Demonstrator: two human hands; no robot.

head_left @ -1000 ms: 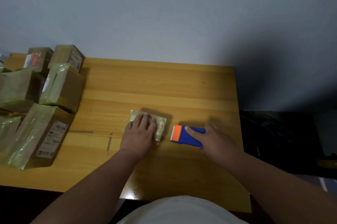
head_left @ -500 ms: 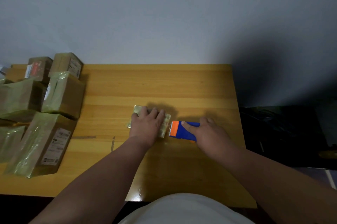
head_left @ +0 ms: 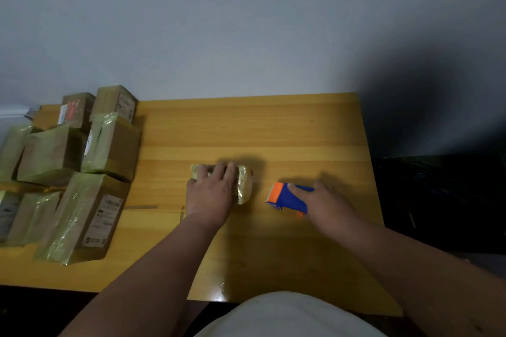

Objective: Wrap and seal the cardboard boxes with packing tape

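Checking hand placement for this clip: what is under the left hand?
A small tape-wrapped box lies on the wooden table under the left hand. Its right end and far edge show; the hand covers the rest of its top.

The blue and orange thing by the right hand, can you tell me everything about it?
The tape dispenser looks like plastic, with a blue body and an orange front edge facing the small taped box. It lies on the wooden table, apart from that box. The right hand grips it, one finger stretched along its top.
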